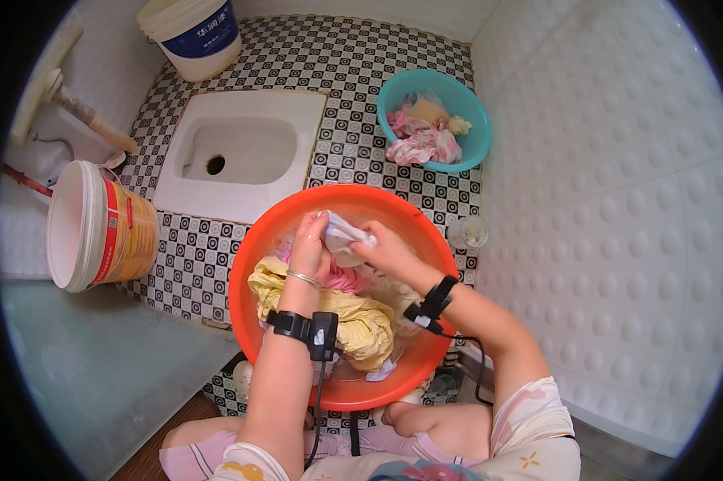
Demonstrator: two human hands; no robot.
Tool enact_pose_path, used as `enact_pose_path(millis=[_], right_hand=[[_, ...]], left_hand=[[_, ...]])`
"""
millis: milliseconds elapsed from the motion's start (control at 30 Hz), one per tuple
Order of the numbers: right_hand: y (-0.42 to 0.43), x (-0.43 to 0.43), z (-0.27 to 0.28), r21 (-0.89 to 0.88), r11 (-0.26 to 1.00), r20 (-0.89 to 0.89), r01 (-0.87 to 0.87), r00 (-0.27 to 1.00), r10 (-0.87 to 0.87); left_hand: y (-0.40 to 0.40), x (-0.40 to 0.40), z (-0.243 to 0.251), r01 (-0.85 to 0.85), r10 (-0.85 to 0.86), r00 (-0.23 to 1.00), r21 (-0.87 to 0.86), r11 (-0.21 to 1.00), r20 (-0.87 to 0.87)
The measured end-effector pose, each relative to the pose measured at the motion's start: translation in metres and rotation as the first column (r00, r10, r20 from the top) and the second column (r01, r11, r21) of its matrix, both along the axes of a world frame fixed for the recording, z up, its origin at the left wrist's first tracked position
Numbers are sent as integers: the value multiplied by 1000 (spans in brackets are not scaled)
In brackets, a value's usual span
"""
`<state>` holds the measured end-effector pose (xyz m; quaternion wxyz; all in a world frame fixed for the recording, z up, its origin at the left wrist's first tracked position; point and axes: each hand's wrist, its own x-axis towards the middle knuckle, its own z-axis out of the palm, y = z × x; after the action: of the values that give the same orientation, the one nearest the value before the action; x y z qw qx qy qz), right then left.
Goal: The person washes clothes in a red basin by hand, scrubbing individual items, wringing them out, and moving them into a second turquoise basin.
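Both hands are over a large orange-red plastic basin and grip a small white wet cloth between them. My left hand pinches its left end, with a bangle at the wrist; my right hand is closed on its right end. Yellow fabric lies bunched in the basin below the hands. Pink fabric shows just under the held cloth, and pale fabric lies at the basin's right side. Some sudsy water is visible around the clothes. Each forearm wears a black strapped device with a cable.
A white squat toilet is set in the patterned tile floor ahead. A turquoise basin with pink and white clothes stands at the back right. A clear cup sits by the right wall. Buckets stand at left and back left.
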<state>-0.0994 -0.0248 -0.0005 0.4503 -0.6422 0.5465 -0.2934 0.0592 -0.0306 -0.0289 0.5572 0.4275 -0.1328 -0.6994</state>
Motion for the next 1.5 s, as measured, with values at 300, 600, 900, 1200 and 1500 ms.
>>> enact_pose_path(millis=[300, 600, 900, 1200, 1500], right_hand=[[-40, -29, 45, 553, 828, 705, -92, 581, -406], [11, 16, 18, -330, 919, -177, -217, 970, 166], [15, 19, 8, -135, 991, 103, -8, 994, 23], [0, 18, 35, -97, 984, 172, -152, 971, 167], [6, 19, 24, -408, 884, -172, -226, 971, 168]], left_hand=[[14, -9, 14, 372, -356, 910, -39, 928, 211], [22, -48, 9, 80, -44, 991, 287, 954, -127], [20, -23, 15, 147, -171, 983, 266, 953, 66], [19, -18, -25, 36, 19, 966, 208, 978, -257], [29, -33, -1, 38, -10, 994, 258, 965, -110]])
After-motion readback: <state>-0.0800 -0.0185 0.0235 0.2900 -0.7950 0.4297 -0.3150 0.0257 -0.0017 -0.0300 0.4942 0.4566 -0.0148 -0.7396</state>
